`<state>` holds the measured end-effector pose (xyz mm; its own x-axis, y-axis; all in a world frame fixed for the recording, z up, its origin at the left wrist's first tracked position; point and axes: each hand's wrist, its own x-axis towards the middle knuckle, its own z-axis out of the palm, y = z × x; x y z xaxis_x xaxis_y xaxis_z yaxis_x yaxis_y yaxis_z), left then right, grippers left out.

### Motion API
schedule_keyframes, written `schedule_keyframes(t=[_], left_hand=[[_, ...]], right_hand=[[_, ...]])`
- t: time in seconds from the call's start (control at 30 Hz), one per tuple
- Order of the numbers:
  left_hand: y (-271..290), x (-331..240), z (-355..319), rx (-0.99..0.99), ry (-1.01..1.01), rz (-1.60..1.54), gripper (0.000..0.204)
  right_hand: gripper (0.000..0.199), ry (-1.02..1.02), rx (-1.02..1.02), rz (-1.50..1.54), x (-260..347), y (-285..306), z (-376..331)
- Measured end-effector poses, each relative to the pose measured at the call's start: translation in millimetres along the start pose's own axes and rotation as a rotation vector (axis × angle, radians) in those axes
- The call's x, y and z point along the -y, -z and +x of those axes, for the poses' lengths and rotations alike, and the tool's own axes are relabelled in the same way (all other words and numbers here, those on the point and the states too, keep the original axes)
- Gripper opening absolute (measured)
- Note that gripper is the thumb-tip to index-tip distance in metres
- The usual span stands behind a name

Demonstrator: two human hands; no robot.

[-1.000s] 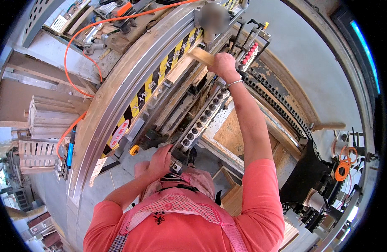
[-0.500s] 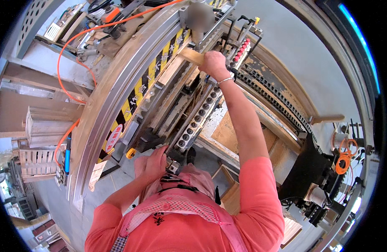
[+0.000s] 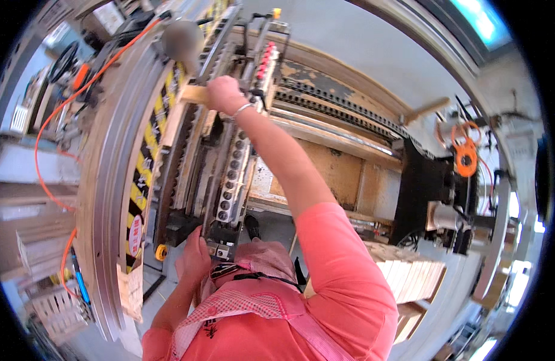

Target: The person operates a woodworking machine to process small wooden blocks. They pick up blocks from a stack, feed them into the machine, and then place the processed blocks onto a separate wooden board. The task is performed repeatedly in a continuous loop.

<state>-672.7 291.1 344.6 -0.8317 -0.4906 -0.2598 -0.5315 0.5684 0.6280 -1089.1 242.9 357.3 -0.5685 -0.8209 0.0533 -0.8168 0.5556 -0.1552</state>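
My right hand (image 3: 225, 95) is closed around the end of a short light-brown wooden board (image 3: 195, 94), held at the far part of a long woodworking machine (image 3: 229, 174). The board's free end points left, towards a black-and-yellow striped strip (image 3: 148, 150). Just below it, a pale wood strip (image 3: 172, 127) lies along the machine. My left hand (image 3: 194, 257) rests at the machine's near end, fingers stretched against a dark metal block (image 3: 190, 225); the fingertips are partly hidden. Beside my right forearm runs a rail with a row of round black pads (image 3: 231, 174).
A curved wooden beam with metal rails (image 3: 100, 180) borders the left side, with an orange hose (image 3: 38, 141) beyond it. To the right are black chain tracks (image 3: 343, 102), a black machine housing (image 3: 410, 198), a coiled orange cable (image 3: 465, 156) and stacked wooden pieces (image 3: 407, 274).
My view has swung to the right, so the machine appears farther left. My right hand still grips the board, and my left hand stays at the machine's near end.
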Motion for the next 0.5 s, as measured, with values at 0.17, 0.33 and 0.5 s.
schedule_keyframes(t=[0.17, 0.33, 0.5], left_hand=[[-11.2, 23.2, 2.9, -0.074, -0.166, -0.009, 0.036], [-12.5, 26.3, 2.0, -0.152, -0.235, -0.041, 0.036], [-21.3, 32.3, 10.3, -0.189, -0.328, -0.113, 0.036]], right_hand=[[0.017, -0.043, -0.053, -0.024, 3.7, -13.8, -1.3], [0.029, -0.17, -0.455, 0.265, 27.6, 8.0, -60.1], [0.036, -0.235, -0.536, 0.448, 32.1, 42.1, -228.9]])
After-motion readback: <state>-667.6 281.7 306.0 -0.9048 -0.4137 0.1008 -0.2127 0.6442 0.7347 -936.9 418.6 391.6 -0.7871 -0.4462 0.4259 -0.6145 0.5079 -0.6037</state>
